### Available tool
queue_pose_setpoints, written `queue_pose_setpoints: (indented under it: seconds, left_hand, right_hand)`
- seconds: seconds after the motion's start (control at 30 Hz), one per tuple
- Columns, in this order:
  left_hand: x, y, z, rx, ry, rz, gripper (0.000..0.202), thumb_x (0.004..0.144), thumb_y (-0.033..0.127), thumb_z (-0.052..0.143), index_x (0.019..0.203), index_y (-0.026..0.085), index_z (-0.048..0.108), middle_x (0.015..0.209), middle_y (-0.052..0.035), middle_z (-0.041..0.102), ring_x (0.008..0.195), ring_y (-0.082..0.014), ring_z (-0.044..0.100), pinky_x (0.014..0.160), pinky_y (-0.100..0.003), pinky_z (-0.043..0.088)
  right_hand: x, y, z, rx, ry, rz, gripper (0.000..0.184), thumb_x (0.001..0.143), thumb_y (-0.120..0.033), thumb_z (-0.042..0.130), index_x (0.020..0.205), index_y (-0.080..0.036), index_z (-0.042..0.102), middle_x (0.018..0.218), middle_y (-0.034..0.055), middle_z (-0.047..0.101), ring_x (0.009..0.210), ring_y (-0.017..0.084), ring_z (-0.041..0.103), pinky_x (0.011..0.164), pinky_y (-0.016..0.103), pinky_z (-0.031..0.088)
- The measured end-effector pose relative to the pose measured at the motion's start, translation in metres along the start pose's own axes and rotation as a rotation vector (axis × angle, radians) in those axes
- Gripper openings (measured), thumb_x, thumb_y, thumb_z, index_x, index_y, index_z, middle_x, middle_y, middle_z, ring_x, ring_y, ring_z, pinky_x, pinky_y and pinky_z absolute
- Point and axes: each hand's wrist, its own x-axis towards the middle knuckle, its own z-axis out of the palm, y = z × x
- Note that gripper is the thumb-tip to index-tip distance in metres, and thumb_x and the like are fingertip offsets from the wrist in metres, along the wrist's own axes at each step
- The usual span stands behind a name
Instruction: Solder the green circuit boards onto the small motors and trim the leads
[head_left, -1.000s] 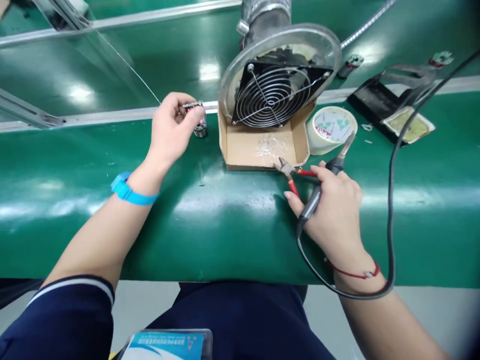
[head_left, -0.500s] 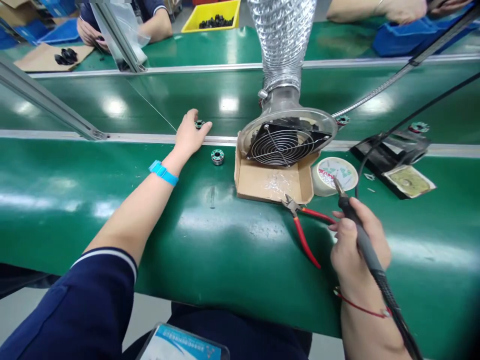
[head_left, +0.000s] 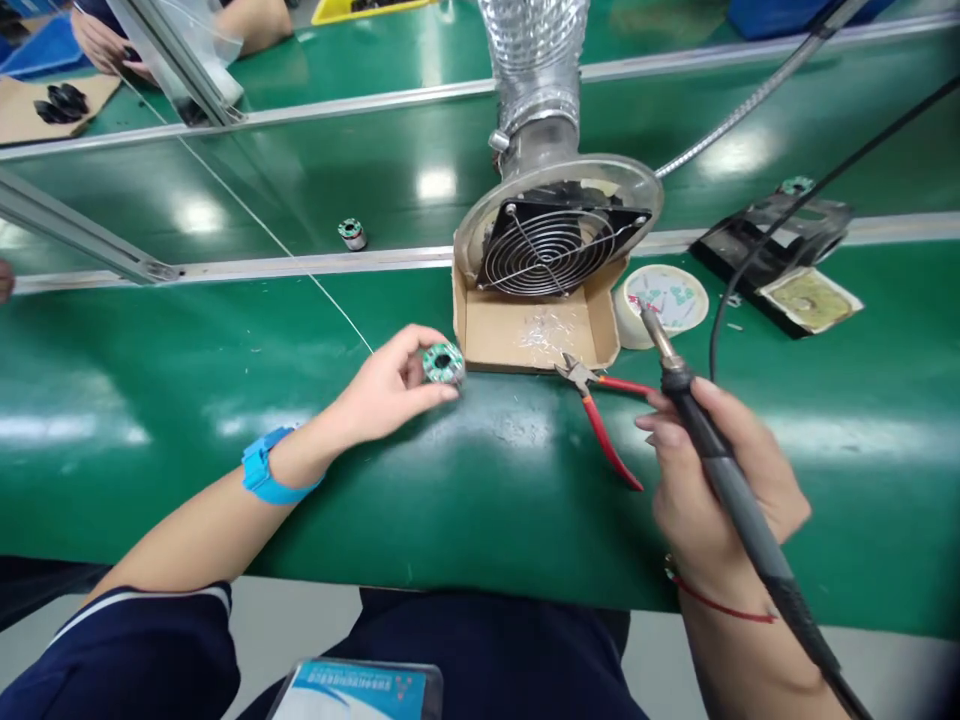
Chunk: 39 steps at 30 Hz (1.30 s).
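Note:
My left hand [head_left: 397, 385], a blue strap at its wrist, pinches a small round part [head_left: 442, 362] by its sides. The part has a green ring-shaped circuit board on top and a dark hole in the centre. My right hand [head_left: 720, 470] is wrapped round the handle of a soldering iron [head_left: 724, 480]. The iron's tip points up and left, over a pale round roll [head_left: 671, 300] with red bits on it; whether it touches cannot be told. Close to my right fingers lie red-handled cutting pliers [head_left: 604, 430], jaws spread. A similar round part [head_left: 351, 234] stands beyond the metal rail.
A fan [head_left: 551, 250] under a foil duct [head_left: 532, 60] stands over a cardboard tray [head_left: 536, 350] with wire scraps. On the right are a black stand with a yellowish sponge [head_left: 814, 300] and another round part [head_left: 796, 186]. A co-worker's hands [head_left: 112, 45] show at upper left.
My left hand has let go of the round part beyond the rail, come nearer, and taken the one from the near bench. My right hand still holds the soldering iron. The view has shifted.

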Motion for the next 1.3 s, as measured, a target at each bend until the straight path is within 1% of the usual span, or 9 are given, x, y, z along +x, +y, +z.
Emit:
queue_pose_setpoints:
  seconds: [0.07, 0.13, 0.23, 0.33, 0.47, 0.73, 1.03, 1.17, 1.3]
  left_hand:
    - [-0.017, 0.010, 0.016, -0.057, -0.115, -0.046, 0.043, 0.080, 0.035, 0.078, 0.116, 0.020, 0.060, 0.084, -0.0015, 0.062, 0.067, -0.0124, 0.055, 0.058, -0.024, 0.045]
    - [-0.028, 0.018, 0.031, -0.062, -0.200, -0.104, 0.041, 0.081, 0.033, 0.077, 0.117, 0.020, 0.062, 0.079, 0.0005, 0.059, 0.062, -0.0107, 0.050, 0.055, -0.023, 0.041]
    - [-0.036, 0.029, 0.045, -0.086, -0.291, -0.177, 0.043, 0.083, 0.033, 0.075, 0.122, 0.020, 0.064, 0.069, 0.0046, 0.049, 0.057, -0.0088, 0.040, 0.051, -0.022, 0.033]
    - [-0.038, 0.038, 0.051, -0.099, -0.345, -0.192, 0.047, 0.084, 0.033, 0.075, 0.127, 0.019, 0.063, 0.070, 0.0054, 0.046, 0.056, -0.0073, 0.036, 0.050, -0.021, 0.030]
    - [-0.038, 0.045, 0.052, -0.065, -0.381, -0.135, 0.046, 0.086, 0.032, 0.074, 0.128, 0.017, 0.064, 0.075, 0.0046, 0.049, 0.056, -0.0063, 0.037, 0.050, -0.020, 0.031]
    - [-0.039, 0.050, 0.051, 0.090, -0.384, 0.028, 0.036, 0.090, 0.040, 0.071, 0.118, 0.017, 0.067, 0.074, 0.0043, 0.047, 0.062, -0.0086, 0.043, 0.058, -0.023, 0.035]
    - [-0.041, 0.047, 0.056, 0.179, -0.336, 0.108, 0.034, 0.093, 0.042, 0.067, 0.118, 0.019, 0.065, 0.076, 0.0026, 0.051, 0.064, -0.0115, 0.046, 0.061, -0.026, 0.039]
    - [-0.034, 0.045, 0.061, 0.245, -0.317, 0.072, 0.035, 0.090, 0.033, 0.070, 0.120, 0.020, 0.061, 0.085, 0.0005, 0.055, 0.070, -0.0131, 0.049, 0.063, -0.027, 0.041]
    - [-0.027, 0.038, 0.068, 0.359, -0.247, 0.023, 0.029, 0.087, 0.021, 0.064, 0.115, 0.020, 0.056, 0.098, -0.0031, 0.055, 0.083, -0.0168, 0.053, 0.070, -0.031, 0.044]
  right_hand:
    - [0.000, -0.018, 0.005, 0.137, -0.029, 0.027, 0.040, 0.090, -0.026, 0.066, 0.130, -0.026, 0.064, 0.099, 0.0032, 0.077, 0.082, 0.019, 0.075, 0.078, 0.039, 0.062]
    - [0.002, -0.032, 0.011, 0.191, -0.153, 0.053, 0.039, 0.094, -0.024, 0.060, 0.133, -0.028, 0.060, 0.089, -0.0005, 0.077, 0.076, 0.016, 0.074, 0.075, 0.034, 0.063]
    - [0.009, -0.045, 0.017, 0.163, -0.431, 0.069, 0.041, 0.091, -0.020, 0.064, 0.131, -0.029, 0.059, 0.092, -0.0010, 0.075, 0.086, 0.014, 0.074, 0.085, 0.031, 0.061]
    - [0.012, -0.047, 0.023, 0.237, -0.607, 0.056, 0.049, 0.089, -0.019, 0.065, 0.135, -0.027, 0.051, 0.096, -0.0006, 0.070, 0.089, 0.013, 0.070, 0.091, 0.031, 0.058]
    - [0.013, -0.047, 0.026, 0.335, -0.715, 0.136, 0.047, 0.092, -0.021, 0.060, 0.137, -0.025, 0.046, 0.093, -0.0015, 0.065, 0.087, 0.010, 0.066, 0.088, 0.027, 0.057]
    - [0.018, -0.054, 0.024, 0.293, -0.772, 0.157, 0.041, 0.090, -0.019, 0.062, 0.129, -0.024, 0.050, 0.085, -0.0027, 0.066, 0.080, 0.011, 0.065, 0.080, 0.026, 0.056]
    - [0.011, -0.048, 0.028, 0.289, -0.713, -0.057, 0.032, 0.093, -0.020, 0.054, 0.124, -0.023, 0.050, 0.102, 0.0003, 0.063, 0.076, 0.008, 0.061, 0.080, 0.026, 0.053]
    - [0.003, -0.042, 0.030, 0.252, -0.621, -0.041, 0.044, 0.092, -0.023, 0.060, 0.133, -0.026, 0.045, 0.099, -0.0008, 0.062, 0.084, 0.011, 0.063, 0.087, 0.029, 0.053]
    - [-0.007, -0.034, 0.037, 0.017, -0.560, -0.057, 0.063, 0.083, -0.043, 0.072, 0.137, -0.023, 0.046, 0.107, 0.0063, 0.064, 0.098, 0.023, 0.064, 0.092, 0.042, 0.053]
